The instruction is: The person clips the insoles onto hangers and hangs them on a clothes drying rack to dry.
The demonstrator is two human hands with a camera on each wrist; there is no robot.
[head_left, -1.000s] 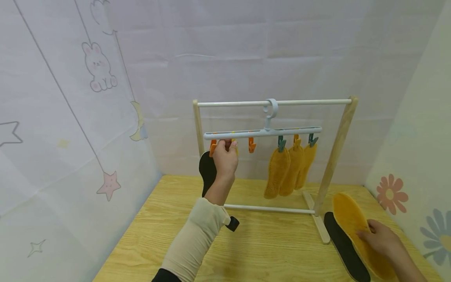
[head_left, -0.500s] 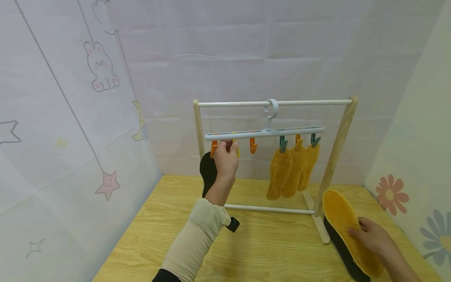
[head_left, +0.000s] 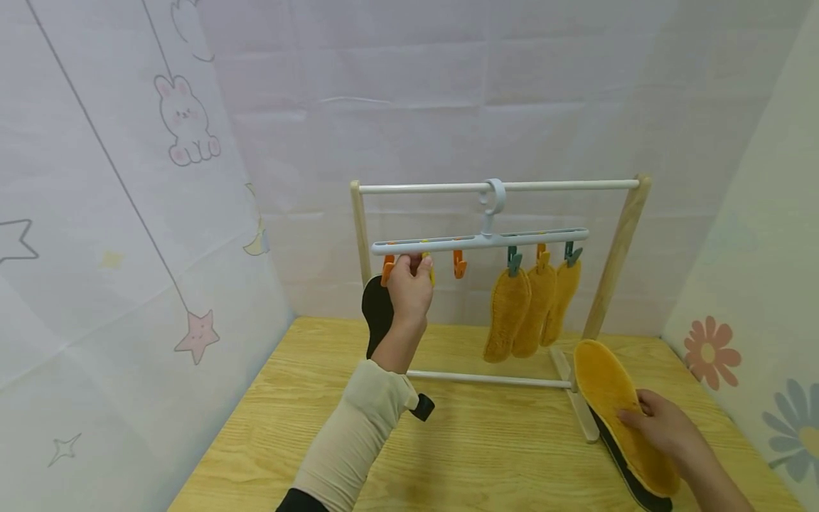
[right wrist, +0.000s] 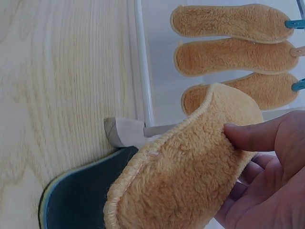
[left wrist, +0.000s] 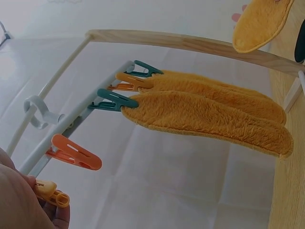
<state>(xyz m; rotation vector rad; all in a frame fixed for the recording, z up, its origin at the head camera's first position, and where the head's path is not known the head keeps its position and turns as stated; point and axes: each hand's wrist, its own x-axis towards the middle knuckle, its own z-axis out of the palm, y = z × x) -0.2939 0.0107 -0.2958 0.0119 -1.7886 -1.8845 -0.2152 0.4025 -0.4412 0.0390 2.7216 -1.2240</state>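
My left hand (head_left: 411, 288) pinches a yellow clothespin (left wrist: 50, 192) hanging from the left half of a pale-blue clip hanger (head_left: 448, 244). No insole shows in that pin. In my right hand (head_left: 668, 430) is a fuzzy yellow insole (right wrist: 181, 162), held between thumb and fingers above the table's right side. Partly beneath it lies a dark-backed insole (right wrist: 81, 195). Three fuzzy yellow insoles (head_left: 508, 316) hang from green and orange pins on the hanger's right half. Behind my left hand, a dark insole (head_left: 377, 313) hangs below an orange clothespin (head_left: 387, 270).
A white-barred rack with wooden posts (head_left: 617, 259) carries the hanger by its hook. Another orange clothespin (head_left: 459, 264) hangs unclipped between my left hand and the yellow insoles. The rack's foot (head_left: 584, 416) is beside the lying insole. Printed cloth walls enclose the wooden table (head_left: 486, 441).
My right hand has moved left with the yellow insole, which now covers more of the dark one and part of the rack's foot. The left hand stays at the yellow clothespin.
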